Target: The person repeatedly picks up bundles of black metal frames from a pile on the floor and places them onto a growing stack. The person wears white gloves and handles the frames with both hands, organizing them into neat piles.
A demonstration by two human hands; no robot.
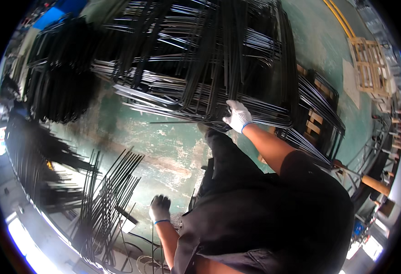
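Observation:
My right hand (238, 115), in a white glove with a blue cuff, reaches forward to the near edge of a large stack of black bent metal tube frames (186, 93). Its thumb and fingers are curved and parted, with dark tubing showing beside them; no tube is plainly gripped. My left hand (159, 210), gloved the same way with darkened fingertips, hangs low at my left side over the floor. Its fingers are loosely bent and hold nothing. Nearest to it stand several thin dark rods (113, 182), leaning together.
More black frames (61, 73) are piled at the far left. On the right, further frames (317, 107) rest on wooden supports. A wooden pallet (369, 66) lies at the far right. Worn green floor (164, 146) shows between the stacks. One thin rod (173, 122) lies by my foot.

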